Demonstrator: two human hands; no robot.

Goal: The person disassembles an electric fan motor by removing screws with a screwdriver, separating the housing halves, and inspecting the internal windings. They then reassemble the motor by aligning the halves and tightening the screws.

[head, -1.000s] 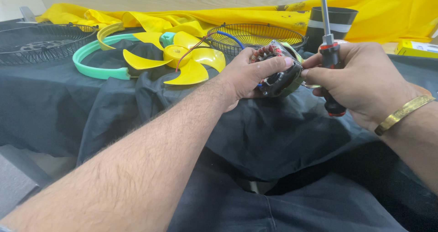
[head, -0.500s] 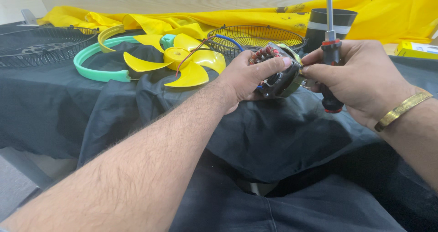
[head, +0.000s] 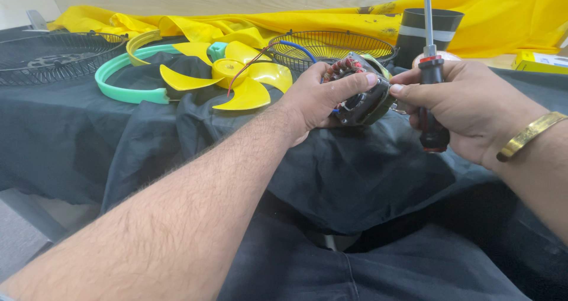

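Note:
My left hand grips a small fan motor with copper windings, held just above the black cloth. Red and blue wires run from the motor toward the back. My right hand holds a screwdriver with a black and red handle, its metal shaft pointing straight up. The thumb and fingertips of that hand also touch the motor's right side. A gold bangle sits on my right wrist.
A yellow fan blade lies behind my left hand inside a teal ring. Two wire fan grilles sit at the back. A black cup, yellow cloth and a yellow box lie at the right rear.
Both hands and the motor have stayed in nearly the same place; my right hand has shifted slightly upward with the screwdriver.

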